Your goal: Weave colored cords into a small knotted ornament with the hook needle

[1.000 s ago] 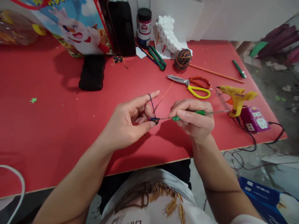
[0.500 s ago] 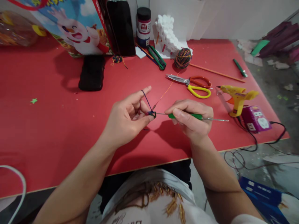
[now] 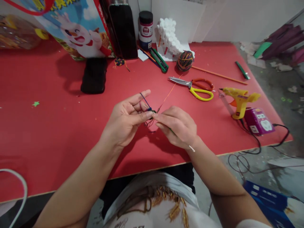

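My left hand [image 3: 124, 118] pinches a small dark crocheted piece [image 3: 150, 113] between thumb and fingers, with dark blue yarn looped over its raised index finger. Close against the piece, my right hand [image 3: 177, 126] is closed on a crochet hook [image 3: 192, 148]; the hook's green handle is mostly hidden by the fingers and its metal rear end sticks out below the palm. A thin orange strand [image 3: 169, 94] runs from the piece up toward a multicoloured yarn ball [image 3: 184, 60]. The hook's tip is hidden at the fingertips.
Scissors [image 3: 190, 85] lie beyond my right hand. A yellow glue gun [image 3: 241, 99] and purple box [image 3: 258, 121] sit at the right. Farther back are a green cutter [image 3: 159, 59], a jar [image 3: 145, 30], an upright phone [image 3: 123, 31] and a black case [image 3: 94, 76].
My right hand has moved left, up to the crocheted piece, and the hook has tilted so its rear end points down and toward me. My left hand has shifted slightly.
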`<state>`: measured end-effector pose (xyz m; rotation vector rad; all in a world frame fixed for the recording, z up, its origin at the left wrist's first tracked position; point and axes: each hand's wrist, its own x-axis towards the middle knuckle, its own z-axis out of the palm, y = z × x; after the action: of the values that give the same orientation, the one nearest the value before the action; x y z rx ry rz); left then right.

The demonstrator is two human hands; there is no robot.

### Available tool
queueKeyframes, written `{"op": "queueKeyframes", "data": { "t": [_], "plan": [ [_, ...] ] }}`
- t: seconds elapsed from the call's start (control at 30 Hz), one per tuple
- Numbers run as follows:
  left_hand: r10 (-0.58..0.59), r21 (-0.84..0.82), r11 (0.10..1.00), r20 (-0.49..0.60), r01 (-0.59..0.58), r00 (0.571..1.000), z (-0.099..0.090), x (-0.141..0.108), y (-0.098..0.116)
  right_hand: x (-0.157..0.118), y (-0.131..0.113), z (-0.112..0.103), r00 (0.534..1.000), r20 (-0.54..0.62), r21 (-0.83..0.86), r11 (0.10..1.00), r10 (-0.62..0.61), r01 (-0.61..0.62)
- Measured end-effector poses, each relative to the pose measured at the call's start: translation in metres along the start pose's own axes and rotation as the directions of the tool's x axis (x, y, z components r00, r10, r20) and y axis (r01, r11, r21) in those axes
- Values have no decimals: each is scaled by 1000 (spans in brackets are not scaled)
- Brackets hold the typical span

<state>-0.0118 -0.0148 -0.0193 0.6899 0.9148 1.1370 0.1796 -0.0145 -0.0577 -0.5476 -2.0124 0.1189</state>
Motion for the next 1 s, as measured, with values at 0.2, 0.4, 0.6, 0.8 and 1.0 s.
{"op": "queueKeyframes", "data": {
  "t": [0.2, 0.4, 0.6, 0.8, 1.0],
  "plan": [
    [26, -12, 1000, -20, -27, 999, 2, -1, -1, -6, -5, 9, 996, 10, -337, 938, -85, 84],
    [318, 324, 896, 6, -303, 948, 6, -7, -3, -4, -12, 14, 997, -21, -384, 922, -70, 57],
    [348, 425, 844, 32, -328, 937, 6, -9, -2, -3, -13, 11, 999, -38, -270, 963, -21, 10],
    [364, 475, 809, 57, -346, 930, -1, -5, -2, -1, -13, 4, 992, -51, -69, 990, 117, -121],
    [373, 501, 785, 85, -363, 924, -7, -2, -1, 1, -13, -3, 971, -53, 135, 965, 235, -226]
  ]
}}
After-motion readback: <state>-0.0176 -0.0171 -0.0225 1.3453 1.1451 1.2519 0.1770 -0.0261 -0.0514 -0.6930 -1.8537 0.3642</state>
